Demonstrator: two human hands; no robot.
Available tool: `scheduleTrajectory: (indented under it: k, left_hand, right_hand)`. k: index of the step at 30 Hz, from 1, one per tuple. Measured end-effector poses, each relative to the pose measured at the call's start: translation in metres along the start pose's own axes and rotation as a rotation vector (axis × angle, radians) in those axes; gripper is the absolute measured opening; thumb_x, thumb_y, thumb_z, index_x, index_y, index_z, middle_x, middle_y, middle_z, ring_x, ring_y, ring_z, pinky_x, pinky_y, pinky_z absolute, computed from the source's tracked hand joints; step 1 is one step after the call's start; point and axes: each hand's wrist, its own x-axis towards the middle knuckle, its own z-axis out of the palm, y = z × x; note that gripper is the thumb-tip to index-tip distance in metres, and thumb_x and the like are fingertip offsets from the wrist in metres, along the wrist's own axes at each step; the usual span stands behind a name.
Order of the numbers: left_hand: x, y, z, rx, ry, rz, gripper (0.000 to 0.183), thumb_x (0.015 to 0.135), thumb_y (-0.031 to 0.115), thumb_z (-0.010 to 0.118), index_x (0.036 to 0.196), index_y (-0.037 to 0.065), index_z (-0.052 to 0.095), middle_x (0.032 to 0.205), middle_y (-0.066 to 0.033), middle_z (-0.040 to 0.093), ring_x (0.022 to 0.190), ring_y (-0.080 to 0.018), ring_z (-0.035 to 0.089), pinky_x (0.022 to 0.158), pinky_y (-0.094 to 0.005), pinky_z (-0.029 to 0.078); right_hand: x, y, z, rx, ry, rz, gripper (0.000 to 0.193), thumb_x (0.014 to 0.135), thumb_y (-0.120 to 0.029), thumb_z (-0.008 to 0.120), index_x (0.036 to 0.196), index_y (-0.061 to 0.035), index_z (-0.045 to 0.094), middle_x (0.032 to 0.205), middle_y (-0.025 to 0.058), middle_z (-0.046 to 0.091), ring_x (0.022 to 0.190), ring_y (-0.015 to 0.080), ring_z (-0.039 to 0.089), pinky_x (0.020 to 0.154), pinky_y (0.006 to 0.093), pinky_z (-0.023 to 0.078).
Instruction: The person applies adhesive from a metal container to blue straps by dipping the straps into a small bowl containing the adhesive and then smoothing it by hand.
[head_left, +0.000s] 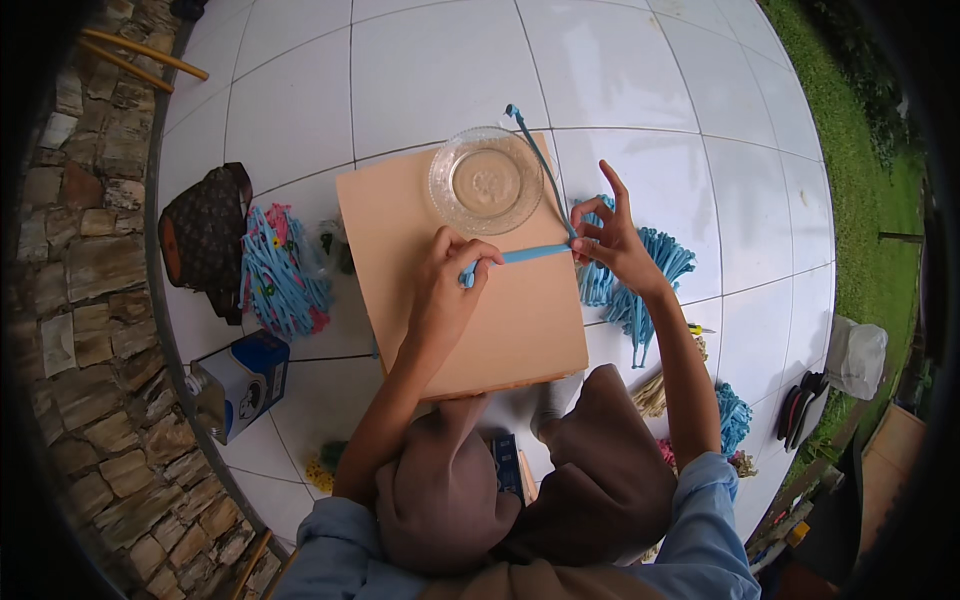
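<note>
A light-blue strip (535, 255) is stretched roughly level between my two hands, above the tan board. My left hand (447, 278) pinches its left end, and a short piece of blue hangs below the fingers. My right hand (622, 250) is closed on its other end between thumb and fingertips, with one finger raised. From that same pinch a thin, darker blue stem (548, 168) leans up and left to a small knobby tip, passing the right side of a clear glass dish (440, 190). Whether strip and stem are one piece I cannot tell.
The dish rests on the board (480, 335). Bundles of blue stems (640, 300) lie right of it; a blue-and-pink bundle (283, 275) lies left. A brown bag (205, 235) and a blue-and-white tin (240, 385) stand farther left, near a stone wall (100, 350).
</note>
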Motion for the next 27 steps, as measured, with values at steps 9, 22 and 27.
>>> scheduleTrajectory:
  k: [9,22,27]
  left_hand:
    - [0.000,0.003,-0.004,0.131,-0.123,0.065,0.039,0.065,-0.012,0.057,0.093,0.013,0.069,0.078,-0.0058,0.040,0.069,-0.0193,0.049,0.064,-0.0317,0.045]
    - [0.000,0.004,-0.004,0.128,-0.188,0.036,0.049,0.063,-0.017,0.052,0.097,0.013,0.068,0.083,-0.0079,0.040,0.074,-0.0217,0.048,0.067,-0.0337,0.045]
    - [0.000,0.004,-0.003,0.104,-0.191,0.013,0.051,0.061,-0.019,0.051,0.097,0.013,0.068,0.084,-0.0081,0.039,0.075,-0.0223,0.048,0.067,-0.0339,0.045]
  right_hand:
    - [-0.002,0.000,0.004,-0.049,0.025,-0.041,0.089,0.079,0.010,0.058,0.142,-0.0182,0.001,0.091,0.0051,0.043,0.071,0.0114,0.050,0.059,0.0243,0.046]
    - [0.008,-0.035,0.018,-1.160,-0.291,-0.269,0.076,0.072,0.018,0.045,0.136,-0.0153,0.022,0.114,0.0178,0.037,0.086,0.0321,0.060,0.068,0.0354,0.054]
    - [0.013,-0.046,0.022,-1.150,-0.218,-0.213,0.083,0.072,0.017,0.042,0.139,-0.0252,0.019,0.109,0.0189,0.043,0.078,0.0345,0.062,0.062,0.0385,0.054]
